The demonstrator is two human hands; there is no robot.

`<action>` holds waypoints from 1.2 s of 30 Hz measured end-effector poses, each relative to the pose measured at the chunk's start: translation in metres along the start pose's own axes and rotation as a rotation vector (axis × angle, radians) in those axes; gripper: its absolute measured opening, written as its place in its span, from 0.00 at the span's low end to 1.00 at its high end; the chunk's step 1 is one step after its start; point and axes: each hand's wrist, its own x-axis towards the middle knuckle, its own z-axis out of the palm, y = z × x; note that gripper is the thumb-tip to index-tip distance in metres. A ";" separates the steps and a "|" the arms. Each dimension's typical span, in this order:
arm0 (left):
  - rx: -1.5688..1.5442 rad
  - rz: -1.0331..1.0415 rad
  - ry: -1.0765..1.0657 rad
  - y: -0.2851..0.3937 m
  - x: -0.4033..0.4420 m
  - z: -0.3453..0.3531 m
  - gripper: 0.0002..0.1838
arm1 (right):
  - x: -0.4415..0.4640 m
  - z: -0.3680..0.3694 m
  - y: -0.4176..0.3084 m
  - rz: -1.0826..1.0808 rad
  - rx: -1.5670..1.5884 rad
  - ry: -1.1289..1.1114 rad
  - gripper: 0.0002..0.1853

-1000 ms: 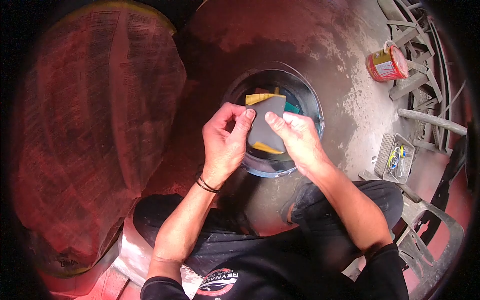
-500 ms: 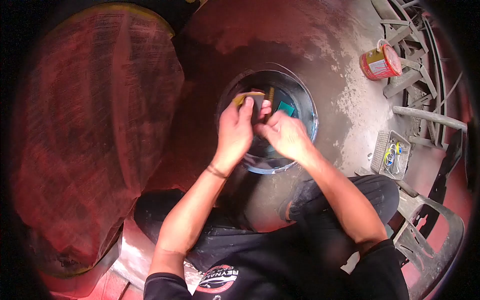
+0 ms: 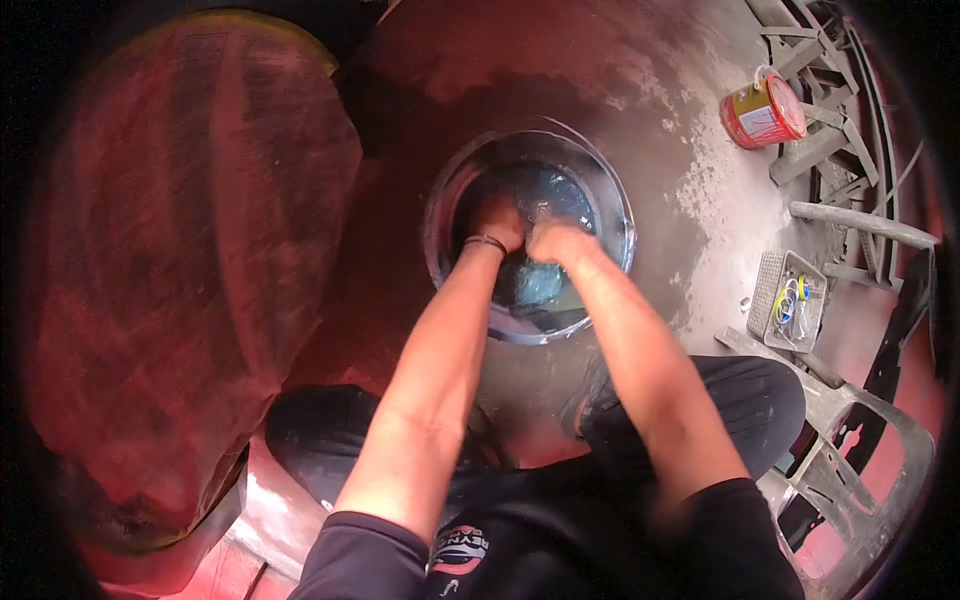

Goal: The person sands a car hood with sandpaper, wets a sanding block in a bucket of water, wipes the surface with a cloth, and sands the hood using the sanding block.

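Both my hands are down inside a round tub of water (image 3: 432, 225) on the floor. My left hand (image 3: 498, 222) is dark and blurred at the water, and its fingers are hidden. Beside it, my right hand (image 3: 556, 241) looks curled closed, with its fingertips out of sight. Whatever either hand holds cannot be made out. A pale blue-green patch (image 3: 540, 284) shows in the water below the hands. The surface around them is rippled and glinting.
A large reddish, scuffed panel (image 3: 190, 280) stands on the left. To the right are a red and gold paint can (image 3: 760, 115), a grey plastic basket (image 3: 768, 292) with cables and tape, and a grey chair (image 3: 895, 440). Metal frames (image 3: 825, 140) line the far right.
Both hands have gone down into the tub. The dark, yellow-edged sheet in my left hand is out of sight, as is the green piece seen in the tub before.
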 end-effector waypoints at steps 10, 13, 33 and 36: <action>-1.849 -0.197 0.004 0.022 -0.138 -0.151 0.22 | -0.163 -0.064 0.027 -0.388 0.649 0.456 0.35; -2.024 -0.171 0.062 0.036 -0.151 -0.147 0.23 | -0.174 -0.039 0.008 -0.554 1.111 0.472 0.35; -2.057 0.077 0.124 0.048 -0.170 -0.157 0.32 | -0.143 0.009 -0.044 -0.652 0.782 0.972 0.33; -2.054 0.124 0.151 0.053 -0.167 -0.153 0.34 | -0.141 0.009 -0.042 -0.670 0.732 1.017 0.32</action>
